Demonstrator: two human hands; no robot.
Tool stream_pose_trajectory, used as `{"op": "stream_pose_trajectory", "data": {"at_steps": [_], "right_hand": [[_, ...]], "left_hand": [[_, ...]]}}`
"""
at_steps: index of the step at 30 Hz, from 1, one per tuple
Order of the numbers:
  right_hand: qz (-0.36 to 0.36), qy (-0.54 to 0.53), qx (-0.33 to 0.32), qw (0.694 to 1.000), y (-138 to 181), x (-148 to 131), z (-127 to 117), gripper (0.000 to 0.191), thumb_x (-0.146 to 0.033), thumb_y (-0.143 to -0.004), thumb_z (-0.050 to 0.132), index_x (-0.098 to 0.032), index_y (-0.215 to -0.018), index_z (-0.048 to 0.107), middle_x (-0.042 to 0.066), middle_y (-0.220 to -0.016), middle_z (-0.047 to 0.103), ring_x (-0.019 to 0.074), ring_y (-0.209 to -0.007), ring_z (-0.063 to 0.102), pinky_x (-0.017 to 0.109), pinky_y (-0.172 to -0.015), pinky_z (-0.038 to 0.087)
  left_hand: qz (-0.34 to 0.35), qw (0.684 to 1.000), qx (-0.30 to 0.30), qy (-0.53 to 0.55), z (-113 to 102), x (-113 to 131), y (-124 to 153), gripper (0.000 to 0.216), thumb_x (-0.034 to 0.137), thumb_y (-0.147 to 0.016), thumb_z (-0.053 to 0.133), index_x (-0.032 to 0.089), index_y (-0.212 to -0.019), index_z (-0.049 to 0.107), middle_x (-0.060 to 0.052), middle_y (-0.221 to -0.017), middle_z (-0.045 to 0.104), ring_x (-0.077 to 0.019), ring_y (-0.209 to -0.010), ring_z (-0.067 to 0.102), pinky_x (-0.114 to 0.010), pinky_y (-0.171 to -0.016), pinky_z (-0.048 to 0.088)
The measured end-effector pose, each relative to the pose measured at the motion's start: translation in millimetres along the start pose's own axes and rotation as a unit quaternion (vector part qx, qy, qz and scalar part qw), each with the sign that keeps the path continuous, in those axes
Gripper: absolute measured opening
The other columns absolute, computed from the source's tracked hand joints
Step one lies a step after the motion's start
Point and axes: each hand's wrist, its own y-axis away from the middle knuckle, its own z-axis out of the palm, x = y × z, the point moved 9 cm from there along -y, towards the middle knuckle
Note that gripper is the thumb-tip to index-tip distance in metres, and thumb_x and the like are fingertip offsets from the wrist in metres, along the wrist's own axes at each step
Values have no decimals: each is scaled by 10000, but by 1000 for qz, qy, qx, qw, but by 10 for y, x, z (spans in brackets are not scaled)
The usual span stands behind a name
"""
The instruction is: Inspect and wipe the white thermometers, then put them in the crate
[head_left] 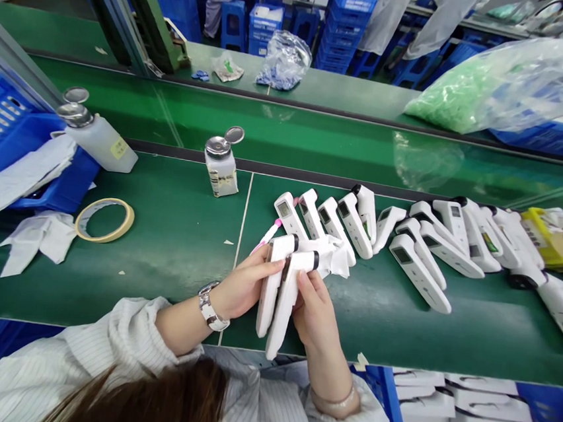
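Note:
Two white infrared thermometers are held upright side by side above the near edge of the bench. My left hand (244,286), wearing a wristwatch, is closed on the left thermometer (268,289). Closed round the right thermometer (286,304) is my right hand (316,305). Both black-tipped heads point right, and the two bodies touch or nearly touch. Just beyond my hands lie a crumpled white wipe (334,256) and a pink-capped pen-like stick (268,235). A row of similar thermometers (354,226) rests behind them, with several more (419,274) to the right.
A pump bottle (221,171) stands at the bench's back, another bottle (101,144) leans at left. Near it are a tape roll (105,220), white cloths (42,241) and a blue bin (65,180). A yellow basket (547,240) sits far right. Below, a tray holds white parts (491,410).

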Motion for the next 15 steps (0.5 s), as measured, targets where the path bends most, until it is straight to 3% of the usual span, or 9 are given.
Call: {"op": "stream_pose_trajectory", "data": {"at_steps": [4,11,15], "right_hand": [[-2,13,4,1000,-50,4,3,220,-376,-786,657,-256,-967,624,-27,-880,682,136,-745,609,233,-612,509],[-32,37,5,999,-62,-15,28,264,-413,-794,632,-263,-1011,604,-7,-998,662,194,-971,592,332,-873,483],[-22,24,-9,999,8,31,17,312,-453,-813,589,-268,-1064,574,9,-1002,655,196,-896,602,320,-767,507]], "left_hand": [[-13,1000,1,-27,-5,-37,-14,477,177,-700,710,226,-1133,515,-30,-1013,604,-175,-893,588,-326,-811,478],[-5,998,37,-59,-62,-38,-9,500,194,-679,739,211,-1105,477,-26,-1007,607,-154,-874,597,-297,-777,502],[7,996,59,-65,-104,7,16,448,220,-663,749,213,-1027,488,9,-903,616,-126,-751,603,-280,-726,505]]}}
